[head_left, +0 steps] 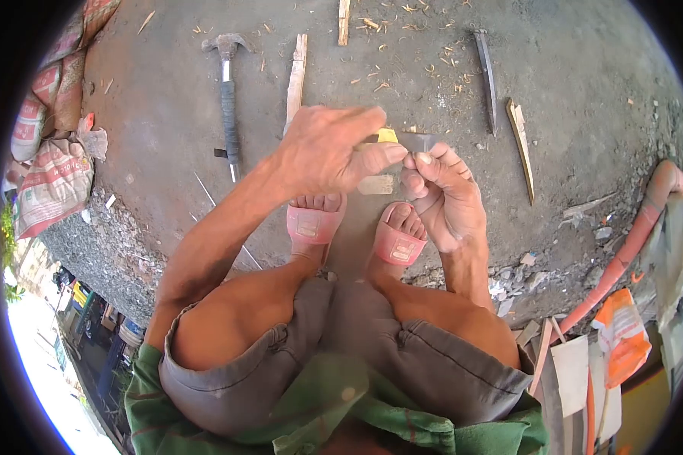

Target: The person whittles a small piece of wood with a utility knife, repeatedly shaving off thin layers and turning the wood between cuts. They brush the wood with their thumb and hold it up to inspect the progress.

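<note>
My left hand (334, 148) is closed, fingers curled round a flat tool with a yellow part (387, 136) and a dark blade-like strip (415, 142) that points right. The rest of that tool is hidden behind the fingers. Close to the strip's far end, my right hand (449, 189) has its thumb and fingertips pinched together; I cannot tell what lies between them. A small pale wood piece (376, 184) shows just below my left fingers, above the sandalled feet (316, 224).
On the ground ahead lie a claw hammer (228, 106), a wood strip (297, 80), a dark metal bar (486, 80) and a pointed wood splinter (520, 148). Wood shavings (432, 57) are scattered between them. Sacks (57, 182) stand left; an orange pipe (622, 258) runs along the right.
</note>
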Demonstrator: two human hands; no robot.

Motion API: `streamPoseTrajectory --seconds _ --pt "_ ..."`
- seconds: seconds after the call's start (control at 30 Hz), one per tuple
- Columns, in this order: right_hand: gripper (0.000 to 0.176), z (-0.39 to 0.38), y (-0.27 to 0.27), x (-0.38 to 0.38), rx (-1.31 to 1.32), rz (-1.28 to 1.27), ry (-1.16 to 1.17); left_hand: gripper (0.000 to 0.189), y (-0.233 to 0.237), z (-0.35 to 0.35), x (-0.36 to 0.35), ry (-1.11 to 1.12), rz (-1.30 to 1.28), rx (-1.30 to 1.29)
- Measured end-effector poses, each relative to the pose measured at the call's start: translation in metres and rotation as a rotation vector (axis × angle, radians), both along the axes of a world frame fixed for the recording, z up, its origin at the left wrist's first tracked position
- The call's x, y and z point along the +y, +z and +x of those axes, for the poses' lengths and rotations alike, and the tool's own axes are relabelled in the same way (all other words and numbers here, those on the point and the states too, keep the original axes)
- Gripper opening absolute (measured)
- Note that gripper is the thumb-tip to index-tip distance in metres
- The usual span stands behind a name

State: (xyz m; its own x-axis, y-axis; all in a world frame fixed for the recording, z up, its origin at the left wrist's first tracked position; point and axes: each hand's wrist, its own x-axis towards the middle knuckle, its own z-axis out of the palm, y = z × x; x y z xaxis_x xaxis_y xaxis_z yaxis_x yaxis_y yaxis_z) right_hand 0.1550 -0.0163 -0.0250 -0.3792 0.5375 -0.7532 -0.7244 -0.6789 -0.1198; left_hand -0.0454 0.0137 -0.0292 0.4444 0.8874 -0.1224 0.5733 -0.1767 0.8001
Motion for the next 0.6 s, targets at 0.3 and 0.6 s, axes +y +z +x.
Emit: streamPoseTrajectory --seconds 0.3,0.6 --pt "0.022 0.002 0.001 -0.002 0.002 0.051 0.059 0.035 0.01 0.01 0.0 -0.103 -0.04 0.026" --pt "0.014 0.007 0.008 -0.002 0.072 0.041 0.052 0.048 -0.029 -0.033 0.025 0.032 -0.163 0.349"
